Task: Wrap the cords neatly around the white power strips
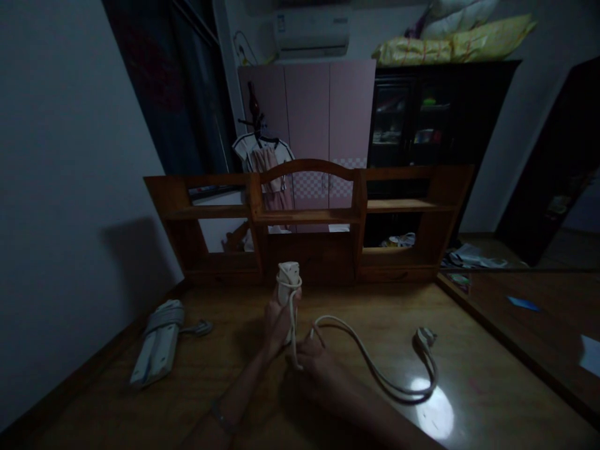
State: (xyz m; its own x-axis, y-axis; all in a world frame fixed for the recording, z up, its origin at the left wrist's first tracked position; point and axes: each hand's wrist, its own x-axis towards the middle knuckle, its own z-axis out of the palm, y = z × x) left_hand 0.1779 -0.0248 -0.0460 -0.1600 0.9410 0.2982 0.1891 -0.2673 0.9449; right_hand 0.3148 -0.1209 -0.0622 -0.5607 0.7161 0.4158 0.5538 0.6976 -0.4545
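My left hand (277,317) is wrapped round a white power strip (288,275), held upright above the wooden surface. The strip's white cord (293,312) loops once around its upper end and runs down its front. My right hand (315,361) is closed on that cord just below and right of the strip. From there the cord arcs out to the right and bends back to its plug (425,337), which lies on the surface. A second power strip (155,350) lies at the left, its own cord wound around one end.
A wooden shelf unit (307,217) stands along the far edge of the wooden surface (225,387). The wall (70,250) borders it on the left, and a raised wooden edge (506,344) on the right. Behind are a pink wardrobe (307,112) and a dark cabinet (440,125).
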